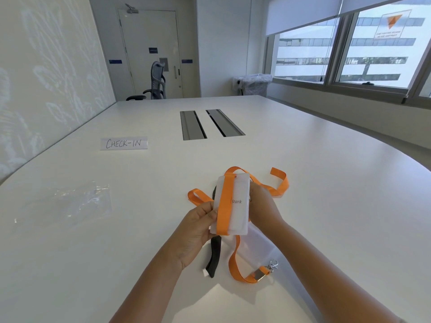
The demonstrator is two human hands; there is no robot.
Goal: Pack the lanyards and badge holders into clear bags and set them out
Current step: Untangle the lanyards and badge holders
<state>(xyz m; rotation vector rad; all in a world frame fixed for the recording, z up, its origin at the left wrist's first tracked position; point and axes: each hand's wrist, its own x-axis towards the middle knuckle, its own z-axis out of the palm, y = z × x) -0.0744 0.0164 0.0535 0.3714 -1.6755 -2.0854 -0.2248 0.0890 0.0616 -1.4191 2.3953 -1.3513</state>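
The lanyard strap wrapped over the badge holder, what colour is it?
Orange, seen in the head view: the lanyard strap runs down the frosted badge holder.

badge holder [235, 206]: name partly behind orange lanyard [224, 206] | black lanyard [214, 259]: mostly hidden

Bright window daylight, sharp, wide-angle edge distortion
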